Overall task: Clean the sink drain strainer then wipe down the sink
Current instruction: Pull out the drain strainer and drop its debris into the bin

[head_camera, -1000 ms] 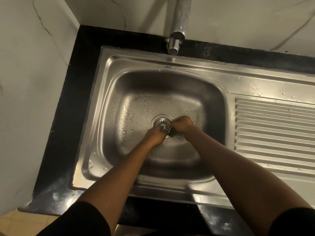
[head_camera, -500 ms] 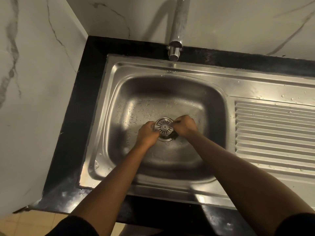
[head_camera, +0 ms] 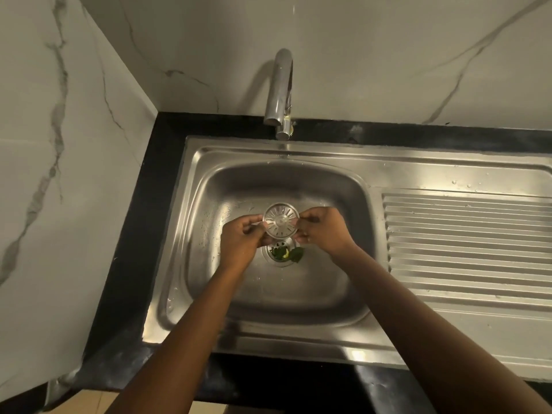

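Stainless steel sink (head_camera: 328, 164) sits in a black table (head_camera: 140, 210), with marble wall behind it and on the left. A person holds the round drain strainer (head_camera: 281, 220) over the basin, just above the open drain hole (head_camera: 280, 259), apart from it. The left hand (head_camera: 240, 239) pinches the left edge and the right hand (head_camera: 325, 231) pinches the right edge; the fingers (head_camera: 303, 219) of both are curled on the rim. The slotted face of the strainer is turned upward. Green leaf scraps (head_camera: 294, 253) lie in the drain hole. The chrome tap (head_camera: 279, 94) stands behind the basin, and the ribbed drainboard (head_camera: 466, 240) lies to the right, with some water drops near it.
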